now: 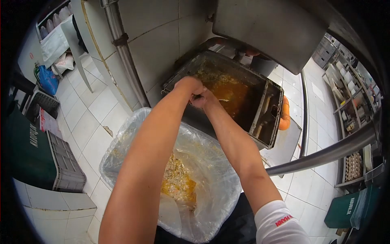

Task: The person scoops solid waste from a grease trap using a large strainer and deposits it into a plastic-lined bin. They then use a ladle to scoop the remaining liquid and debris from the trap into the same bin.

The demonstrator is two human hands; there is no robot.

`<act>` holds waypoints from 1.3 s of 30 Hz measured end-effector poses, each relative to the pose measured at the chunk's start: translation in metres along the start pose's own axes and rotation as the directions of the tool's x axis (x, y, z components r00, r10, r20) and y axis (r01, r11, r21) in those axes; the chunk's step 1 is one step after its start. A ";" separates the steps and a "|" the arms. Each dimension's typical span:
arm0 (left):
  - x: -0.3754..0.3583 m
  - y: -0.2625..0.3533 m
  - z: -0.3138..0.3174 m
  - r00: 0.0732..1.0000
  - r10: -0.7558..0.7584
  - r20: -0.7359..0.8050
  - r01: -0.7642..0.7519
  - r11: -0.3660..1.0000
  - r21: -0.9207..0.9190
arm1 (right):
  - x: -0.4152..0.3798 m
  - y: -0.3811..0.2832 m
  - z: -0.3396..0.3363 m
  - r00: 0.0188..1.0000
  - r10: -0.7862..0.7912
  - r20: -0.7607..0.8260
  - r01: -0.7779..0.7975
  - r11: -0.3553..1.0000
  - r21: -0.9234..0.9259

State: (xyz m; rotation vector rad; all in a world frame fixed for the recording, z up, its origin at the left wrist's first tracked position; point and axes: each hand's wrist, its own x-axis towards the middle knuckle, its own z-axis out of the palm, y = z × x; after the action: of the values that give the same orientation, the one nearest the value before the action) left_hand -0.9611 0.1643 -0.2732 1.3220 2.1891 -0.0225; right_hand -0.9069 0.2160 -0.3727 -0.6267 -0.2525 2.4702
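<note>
My left hand [189, 86] and my right hand [202, 99] are close together over the near edge of an open metal grease trap [266, 110]. Both have their fingers curled in. Something dark shows between them, but what they grip is mostly hidden. Brown, oily liquid [233, 91] with yellowish scum along its far side fills the larger compartment; a thin shiny edge shows at its surface near my right hand. Below my forearms stands a container lined with a clear plastic bag [217, 175], with pale and yellow greasy waste [176, 181] inside.
A metal sink basin [268, 32] hangs over the trap, with an orange pipe [285, 114] at its right. A curved metal rail [325, 150] crosses on the right, before shelves [349, 89]. A vertical pipe [128, 57] and grey crate [67, 162] are on the left.
</note>
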 end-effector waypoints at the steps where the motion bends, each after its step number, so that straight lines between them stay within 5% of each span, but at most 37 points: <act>1: -0.001 -0.002 -0.003 0.999 0.047 -0.001 -0.047 0.998 0.047 | -0.009 0.002 0.007 1.000 0.015 -0.012 -0.014 0.995 0.096; 4: -0.002 -0.006 -0.006 0.995 0.100 -0.011 -0.098 0.990 0.104 | 0.002 -0.010 -0.007 0.993 0.108 0.043 -0.100 0.984 -0.148; 7: -0.001 -0.008 -0.002 0.995 0.094 -0.018 -0.087 0.969 0.231 | 0.007 -0.016 0.000 0.990 0.127 0.061 -0.117 0.983 -0.142; 8: 0.000 -0.007 0.000 0.995 0.094 -0.014 -0.083 0.934 0.349 | 0.041 -0.025 -0.034 0.990 0.129 0.063 -0.119 0.982 -0.144; 10: -0.005 -0.012 -0.007 0.992 0.119 -0.035 -0.103 0.947 0.305 | 0.141 -0.022 -0.066 0.977 0.102 0.186 -0.069 0.982 -0.175; 16: -0.047 -0.013 -0.014 0.978 0.158 -0.134 -0.105 0.937 0.334 | -0.003 0.001 0.027 0.996 0.092 0.003 -0.092 0.995 0.044; 20: -0.064 -0.008 -0.008 0.958 0.057 -0.281 0.013 0.971 0.241 | 0.070 0.004 -0.008 0.997 -0.013 -0.075 0.005 0.995 -0.102; 22: -0.051 -0.016 0.004 0.955 0.092 -0.282 -0.022 0.970 0.241 | 0.055 0.001 0.001 0.992 0.101 -0.078 -0.105 0.994 -0.044; 29: -0.059 -0.032 0.014 0.948 0.103 -0.300 -0.028 0.969 0.246 | 0.042 0.013 -0.004 0.981 0.138 -0.140 -0.127 0.988 0.087; 32: -0.069 -0.042 0.016 0.941 0.109 -0.320 -0.042 0.977 0.211 | 0.055 0.025 -0.014 0.982 0.185 -0.042 -0.179 0.977 0.114; 34: -0.079 -0.046 0.015 0.927 0.099 -0.362 -0.033 0.982 0.184 | 0.030 0.034 0.004 0.992 0.027 -0.122 -0.042 0.991 -0.124; 39: -0.093 -0.056 0.005 0.924 0.105 -0.368 -0.048 0.986 0.162 | 0.043 0.044 0.008 0.992 0.002 -0.126 -0.019 0.992 -0.129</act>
State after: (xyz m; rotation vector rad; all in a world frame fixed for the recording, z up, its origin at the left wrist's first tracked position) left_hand -0.9724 0.0590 -0.2481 1.6058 2.4907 0.1068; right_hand -0.9638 0.2044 -0.3955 -0.8369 -0.3631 2.4271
